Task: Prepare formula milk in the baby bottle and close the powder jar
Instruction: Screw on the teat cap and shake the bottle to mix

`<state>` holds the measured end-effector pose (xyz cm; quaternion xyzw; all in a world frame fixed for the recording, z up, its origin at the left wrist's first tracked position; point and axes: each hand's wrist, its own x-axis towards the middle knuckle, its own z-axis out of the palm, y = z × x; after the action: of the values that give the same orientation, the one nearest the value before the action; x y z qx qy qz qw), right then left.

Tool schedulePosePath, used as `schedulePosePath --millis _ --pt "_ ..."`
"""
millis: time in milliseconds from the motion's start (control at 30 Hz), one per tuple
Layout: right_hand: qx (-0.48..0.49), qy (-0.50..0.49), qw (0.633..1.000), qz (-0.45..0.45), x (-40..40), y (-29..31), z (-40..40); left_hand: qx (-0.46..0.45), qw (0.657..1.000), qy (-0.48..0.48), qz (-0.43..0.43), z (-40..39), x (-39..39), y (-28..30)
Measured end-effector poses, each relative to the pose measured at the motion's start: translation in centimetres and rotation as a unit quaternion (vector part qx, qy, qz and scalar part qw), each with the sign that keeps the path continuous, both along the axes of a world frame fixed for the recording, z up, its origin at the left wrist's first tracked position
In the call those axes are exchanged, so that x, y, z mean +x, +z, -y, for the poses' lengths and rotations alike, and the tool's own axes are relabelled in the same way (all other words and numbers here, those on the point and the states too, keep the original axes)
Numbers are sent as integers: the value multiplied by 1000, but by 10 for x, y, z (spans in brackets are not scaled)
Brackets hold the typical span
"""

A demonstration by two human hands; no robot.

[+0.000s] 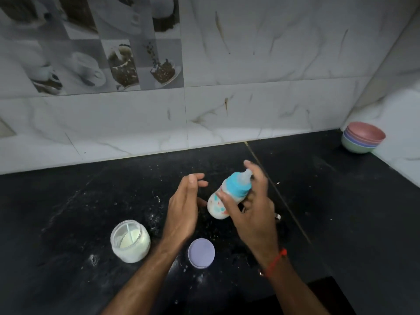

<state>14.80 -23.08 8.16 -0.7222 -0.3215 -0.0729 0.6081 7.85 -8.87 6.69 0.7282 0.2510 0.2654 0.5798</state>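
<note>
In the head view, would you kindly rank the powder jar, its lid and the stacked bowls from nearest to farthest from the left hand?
From the left hand:
1. Lid, flat on the counter just below the wrist.
2. Powder jar, open, down to the left.
3. Stacked bowls, far right corner by the wall.

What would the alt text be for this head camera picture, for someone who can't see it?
A right hand holds a tilted baby bottle of milk over a black counter, the left hand open beside it. Nearer stand an open powder jar and its lid.
</note>
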Motion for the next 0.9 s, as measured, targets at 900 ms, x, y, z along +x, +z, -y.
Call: schedulePosePath --millis 900 --pt "80 41 988 128 10 48 17 -255 951 -171 -45 17 5 5"
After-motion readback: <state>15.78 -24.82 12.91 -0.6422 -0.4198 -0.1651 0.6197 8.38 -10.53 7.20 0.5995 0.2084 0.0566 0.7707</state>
